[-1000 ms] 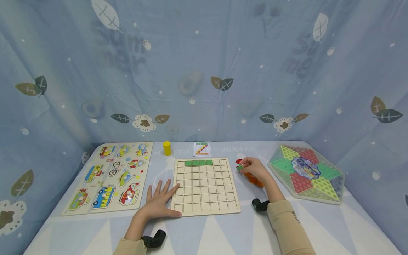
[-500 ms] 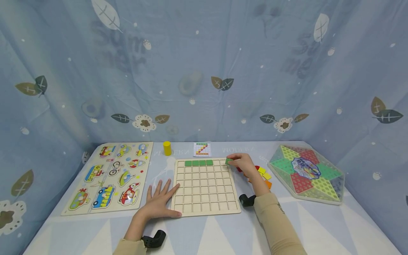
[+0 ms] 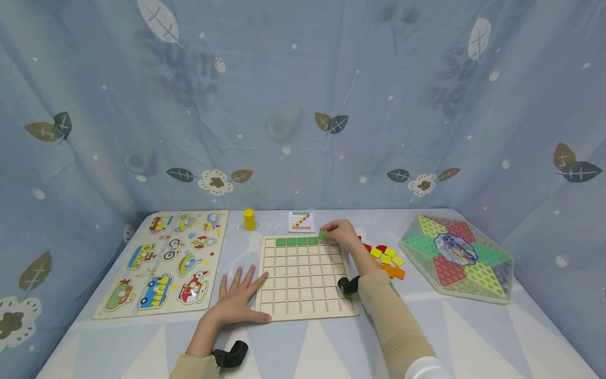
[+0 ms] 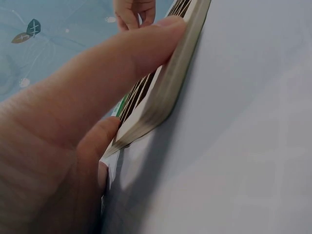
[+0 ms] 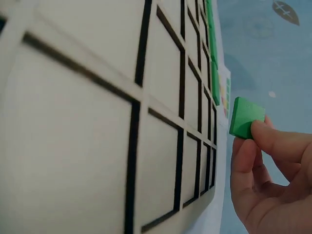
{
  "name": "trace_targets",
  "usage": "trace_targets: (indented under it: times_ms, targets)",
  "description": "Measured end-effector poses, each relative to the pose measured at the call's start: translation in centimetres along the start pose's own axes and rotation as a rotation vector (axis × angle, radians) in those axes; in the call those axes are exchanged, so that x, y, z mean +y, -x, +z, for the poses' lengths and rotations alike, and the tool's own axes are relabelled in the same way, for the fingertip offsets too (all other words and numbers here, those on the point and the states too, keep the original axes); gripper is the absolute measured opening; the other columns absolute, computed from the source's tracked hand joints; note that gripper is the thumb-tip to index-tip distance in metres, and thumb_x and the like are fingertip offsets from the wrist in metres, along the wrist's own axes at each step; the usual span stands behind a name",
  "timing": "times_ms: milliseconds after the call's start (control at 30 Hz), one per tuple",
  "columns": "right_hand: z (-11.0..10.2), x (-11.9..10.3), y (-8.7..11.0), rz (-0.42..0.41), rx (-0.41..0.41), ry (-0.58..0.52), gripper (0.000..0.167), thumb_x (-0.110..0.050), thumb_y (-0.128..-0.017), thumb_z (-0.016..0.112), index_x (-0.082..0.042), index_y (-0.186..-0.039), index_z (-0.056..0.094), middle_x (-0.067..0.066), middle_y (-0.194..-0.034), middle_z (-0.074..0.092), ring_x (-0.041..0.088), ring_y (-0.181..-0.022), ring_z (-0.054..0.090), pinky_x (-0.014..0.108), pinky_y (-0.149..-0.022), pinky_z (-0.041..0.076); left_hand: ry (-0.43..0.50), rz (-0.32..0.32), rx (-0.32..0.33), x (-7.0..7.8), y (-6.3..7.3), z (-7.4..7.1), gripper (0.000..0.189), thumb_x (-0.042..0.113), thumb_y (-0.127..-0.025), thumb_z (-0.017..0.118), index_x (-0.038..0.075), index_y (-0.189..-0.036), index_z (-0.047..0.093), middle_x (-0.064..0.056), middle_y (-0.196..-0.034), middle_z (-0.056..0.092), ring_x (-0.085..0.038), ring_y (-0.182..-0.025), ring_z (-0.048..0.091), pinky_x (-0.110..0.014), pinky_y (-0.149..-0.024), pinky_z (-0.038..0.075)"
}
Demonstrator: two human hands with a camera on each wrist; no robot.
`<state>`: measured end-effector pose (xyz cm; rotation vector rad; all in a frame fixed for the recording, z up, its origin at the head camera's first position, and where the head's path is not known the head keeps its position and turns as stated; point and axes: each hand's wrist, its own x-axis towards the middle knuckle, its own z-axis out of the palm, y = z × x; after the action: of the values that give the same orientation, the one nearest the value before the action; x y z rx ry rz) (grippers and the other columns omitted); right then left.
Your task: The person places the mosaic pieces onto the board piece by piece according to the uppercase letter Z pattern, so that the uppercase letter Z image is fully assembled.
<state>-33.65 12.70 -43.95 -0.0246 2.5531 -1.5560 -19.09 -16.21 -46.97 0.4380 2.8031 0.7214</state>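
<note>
Free lane: near table (image 3: 303,350), between forearms. Mid and near cells of grid board (image 3: 303,295) reachable from above. Left hand (image 3: 238,301) blocks board's left edge; right hand (image 3: 343,234) and forearm block far right corner and right edge. Tile pile (image 3: 385,259) right, gap, then hexagonal box (image 3: 455,249). Yellow cylinder (image 3: 249,220) upright, far left.

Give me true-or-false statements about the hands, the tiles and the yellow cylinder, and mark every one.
1. The right hand pinches a green tile. True.
2. The left hand, fingers spread, touches the grid board. True.
3. The green tile is seated in a cell of the grid board. False: the right hand holds it up, off the grid board.
4. A yellow cylinder stands upright. True.
5. The left hand grips the yellow cylinder. False: the yellow cylinder stands well apart from it.
</note>
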Motion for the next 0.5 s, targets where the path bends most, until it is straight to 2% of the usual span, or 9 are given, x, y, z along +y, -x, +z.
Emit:
trace_targets:
  times_ms: [267, 400, 500]
  targets:
    - [0.56, 0.4, -0.46, 0.021, 0.012, 0.118, 0.014, -0.001, -0.085, 0.061, -0.001, -0.095, 0.071, 0.013, -0.097, 0.062, 0.018, -0.075, 0.058, 0.026, -0.066, 0.051, -0.008, 0.002, 0.001, 0.1, -0.06, -0.01, 0.105, 0.062, -0.059, 0.074, 0.018, -0.145, 0.032, -0.018, -0.153, 0.012, -0.044, -0.138, -0.005, -0.063, -0.104, -0.012]
    - [0.77, 0.39, -0.61, 0.01, 0.028, 0.225, 0.013, -0.002, -0.082, 0.065, -0.003, -0.093, 0.071, 0.009, -0.092, 0.063, 0.018, -0.077, 0.055, 0.026, -0.066, 0.048, -0.01, 0.001, 0.001, 0.11, -0.03, -0.06, 0.105, 0.062, -0.059, 0.074, 0.019, -0.145, 0.032, -0.018, -0.153, 0.012, -0.044, -0.138, -0.005, -0.063, -0.104, -0.012]
    - [0.72, 0.25, -0.55, -0.016, 0.047, 0.318, 0.019, -0.002, -0.077, 0.07, -0.005, -0.096, 0.069, 0.009, -0.09, 0.062, 0.02, -0.078, 0.053, 0.029, -0.066, 0.047, -0.014, -0.002, 0.001, 0.13, -0.02, -0.05, 0.105, 0.062, -0.059, 0.074, 0.019, -0.145, 0.032, -0.017, -0.153, 0.012, -0.044, -0.138, -0.005, -0.063, -0.104, -0.012]
